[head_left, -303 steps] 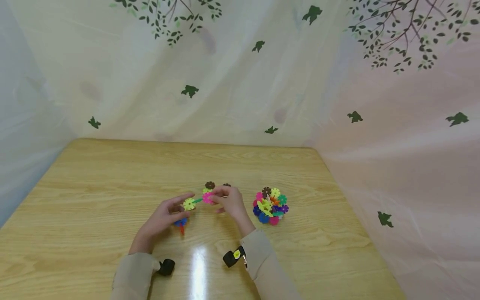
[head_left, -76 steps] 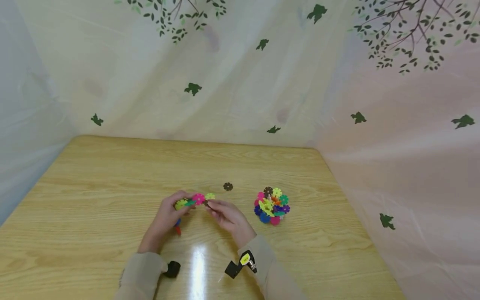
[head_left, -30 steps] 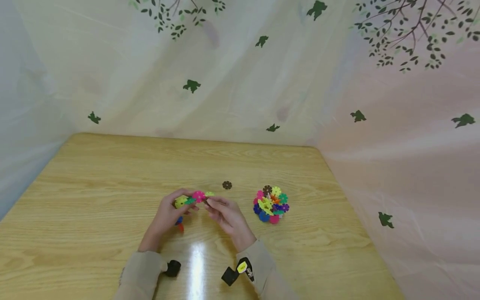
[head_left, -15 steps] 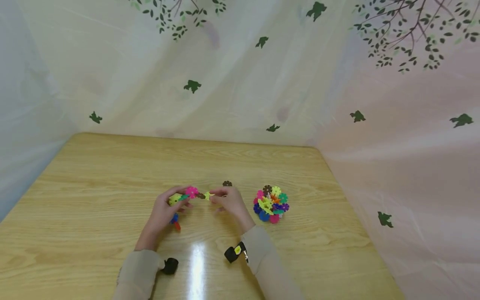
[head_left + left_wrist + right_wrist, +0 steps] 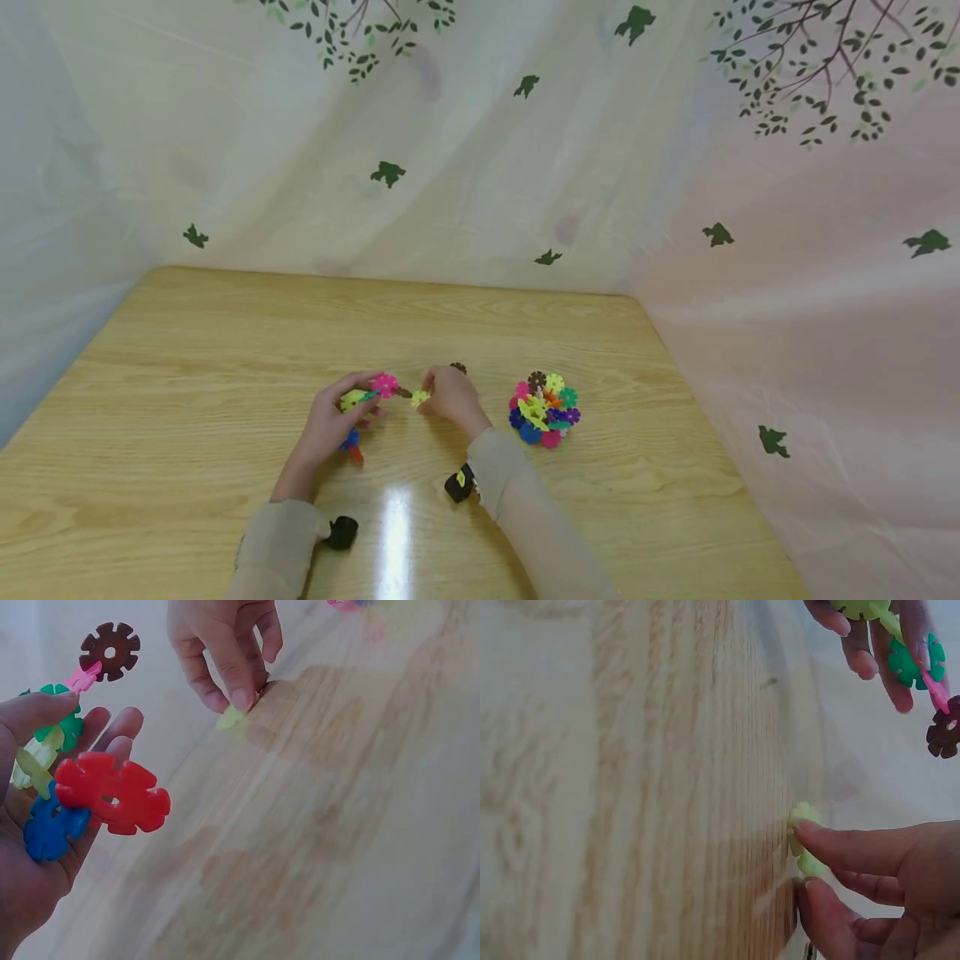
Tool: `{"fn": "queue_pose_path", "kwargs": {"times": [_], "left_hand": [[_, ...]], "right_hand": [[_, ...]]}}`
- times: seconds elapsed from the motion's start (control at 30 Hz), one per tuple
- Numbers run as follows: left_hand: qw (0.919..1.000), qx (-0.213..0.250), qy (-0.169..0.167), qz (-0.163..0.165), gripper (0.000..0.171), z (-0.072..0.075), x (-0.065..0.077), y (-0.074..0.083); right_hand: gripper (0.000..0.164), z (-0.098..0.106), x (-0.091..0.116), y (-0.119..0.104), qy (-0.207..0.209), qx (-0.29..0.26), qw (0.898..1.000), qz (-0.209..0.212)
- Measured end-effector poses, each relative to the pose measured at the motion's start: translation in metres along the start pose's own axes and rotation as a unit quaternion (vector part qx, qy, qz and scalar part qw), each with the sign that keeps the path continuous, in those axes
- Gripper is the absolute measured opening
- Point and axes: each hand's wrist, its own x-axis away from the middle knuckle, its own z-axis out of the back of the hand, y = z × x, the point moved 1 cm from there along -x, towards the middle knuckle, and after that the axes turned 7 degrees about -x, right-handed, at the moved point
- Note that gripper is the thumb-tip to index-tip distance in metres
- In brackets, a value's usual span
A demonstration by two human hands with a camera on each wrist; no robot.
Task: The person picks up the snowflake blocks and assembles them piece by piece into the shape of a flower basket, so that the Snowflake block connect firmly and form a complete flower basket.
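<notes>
Here in the head view, the left hand [image 5: 326, 421] has its thumb and fingers curled round a chain of flower discs [image 5: 386, 385], and the fingers hide part of it; just beside the chain's brown end, over the wooden table [image 5: 225, 350], the right hand [image 5: 453, 396] pinches a yellow disc [image 5: 420, 399]. Beyond those knuckles peeks a loose brown disc [image 5: 458, 367], partly covered, and off to the right sits a bright, crowded heap of discs [image 5: 543, 408]. A black wrist camera [image 5: 341, 533] juts from the left sleeve [image 5: 281, 537]. Over to the left wrist: brown, pink, green, yellow, blue and red pieces, the thumb across the middle, the heap a blur at the top edge. And the right wrist: thumb laid on the yellow disc at the tabletop, a forefinger at its edge, the chain well apart above.
</notes>
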Motion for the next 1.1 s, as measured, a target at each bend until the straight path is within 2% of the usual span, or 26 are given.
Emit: {"fn": "queue_pose_path", "kwargs": {"times": [0.1, 0.17, 0.23, 0.33, 0.43, 0.53, 0.93, 1.1], "left_hand": [[0.9999, 0.001, -0.004, 0.009, 0.040, 0.001, 0.000, 0.001], [0.9999, 0.001, -0.007, 0.014, 0.040, 0.000, 0.000, 0.000], [0.9998, 0.001, -0.009, 0.018, 0.041, 0.000, -0.001, 0.000], [0.9997, 0.002, -0.009, 0.024, 0.041, 0.000, -0.001, -0.001], [0.9996, -0.001, -0.007, 0.026, 0.041, 0.000, -0.002, -0.003], [0.9997, -0.004, -0.006, 0.025, 0.041, 0.000, -0.001, -0.003], [0.9992, -0.016, -0.018, 0.032, 0.039, -0.001, 0.000, -0.005], [0.9989, -0.023, -0.021, 0.034, 0.038, 0.000, -0.001, -0.006]], "right_hand": [[0.018, 0.002, 0.005, 0.001, 0.013, -0.042, 0.999, 0.000], [0.014, 0.002, 0.009, 0.003, 0.025, -0.101, 0.995, 0.003], [0.013, 0.003, 0.015, 0.006, 0.030, -0.171, 0.985, 0.002], [0.015, 0.004, 0.025, 0.010, 0.027, -0.266, 0.963, -0.006], [0.017, 0.006, 0.033, 0.012, 0.018, -0.319, 0.948, -0.014], [0.018, 0.006, 0.039, 0.012, 0.012, -0.334, 0.942, -0.015], [0.018, 0.006, 0.047, 0.010, 0.017, -0.333, 0.943, 0.004], [0.018, 0.007, 0.053, 0.007, 0.025, -0.342, 0.939, 0.019]]}}
